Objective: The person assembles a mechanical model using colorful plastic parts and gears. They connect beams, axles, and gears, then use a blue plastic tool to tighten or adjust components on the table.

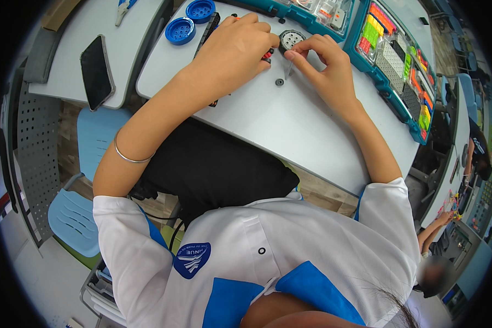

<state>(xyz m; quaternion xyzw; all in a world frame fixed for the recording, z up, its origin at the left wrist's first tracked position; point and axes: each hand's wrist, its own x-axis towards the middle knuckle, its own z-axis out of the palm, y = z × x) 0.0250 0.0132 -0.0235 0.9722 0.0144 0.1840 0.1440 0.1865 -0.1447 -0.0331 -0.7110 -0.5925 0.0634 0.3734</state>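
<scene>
My left hand (pixel 236 48) is closed around an assembly of black and red building pieces (pixel 267 54), most of it hidden under my palm and fingers. A black beam (pixel 206 34) shows just left of that hand. My right hand (pixel 329 66) pinches a thin grey rod (pixel 288 69) between thumb and index finger. Right by those fingertips is a wheel with a grey hub and black rim (pixel 291 39). Nearer to me, a small dark grey round piece (pixel 279 82) lies on the white table (pixel 311 139).
Two blue wheel hubs (pixel 180 31) lie at the far left of the table. An open teal case (pixel 391 93) with sorted colourful pieces borders the right side. On the neighbouring table rests a phone (pixel 97 72). Blue chairs (pixel 75 221) stand at left; another person's arm (pixel 434 227) shows far right.
</scene>
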